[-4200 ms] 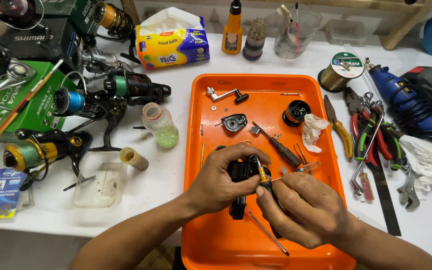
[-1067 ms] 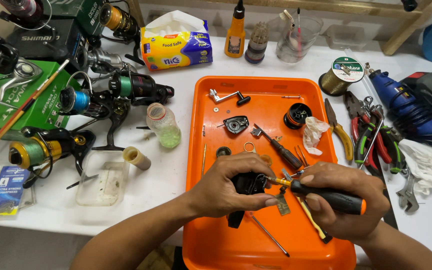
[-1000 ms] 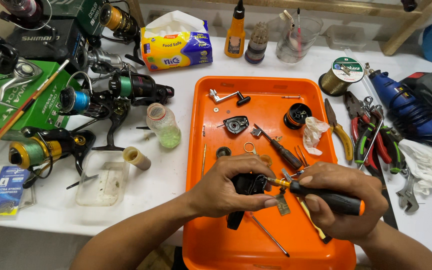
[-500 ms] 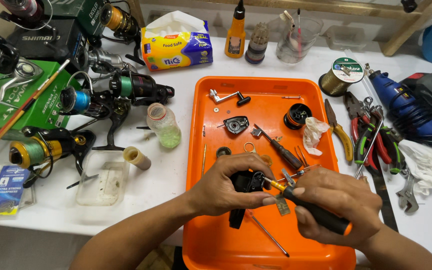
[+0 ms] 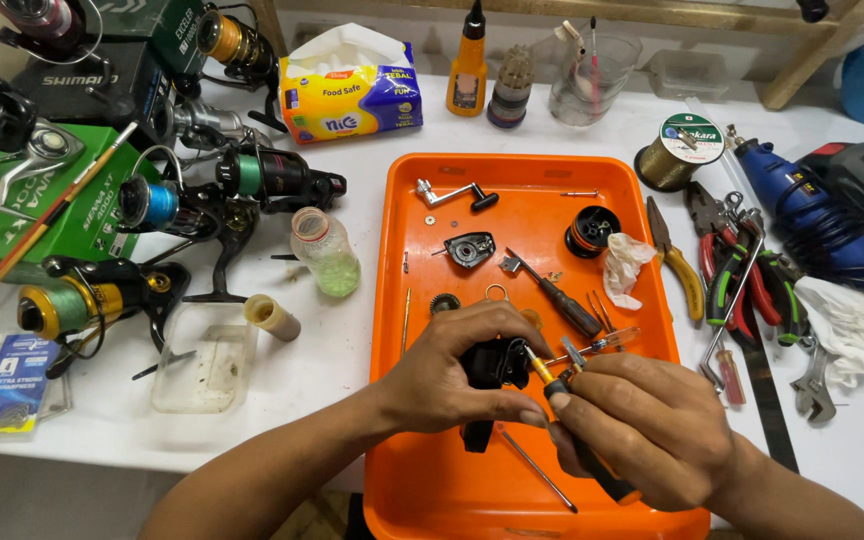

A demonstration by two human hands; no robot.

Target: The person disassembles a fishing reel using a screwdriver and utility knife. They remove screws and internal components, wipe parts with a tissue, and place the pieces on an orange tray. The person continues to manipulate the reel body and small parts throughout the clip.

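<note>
Left hand (image 5: 457, 375) was clamped on a small black reel body (image 5: 492, 365), fingers curled over its top and thumb beneath, held just above the near half of the orange tray (image 5: 422, 480). Right hand (image 5: 642, 425) was closed on a screwdriver (image 5: 562, 400) with yellow collar and black handle; the shaft pointed toward 10 o'clock and its tip met the reel body on its right side. The exact screw head was hidden behind the fingers.

Judgement on technique: the driver should stay in line with the screw axis, with firm inward pressure before any turn, so the tip does not cam out. The left hand's grip looked adequate, but bracing the wrist on the tray rim would steady it. Working over the tray was sound, since a loose screw would drop inside it.

Surroundings: at 12 o'clock from the hands lay a second screwdriver (image 5: 557, 295), a black side plate (image 5: 470, 249), a crank handle (image 5: 455, 193) and a black spool (image 5: 590, 230). At 3 o'clock, off the tray, pliers (image 5: 680, 262). At 9 o'clock, a clear plastic box (image 5: 202, 358) on the white table (image 5: 332, 340).
</note>
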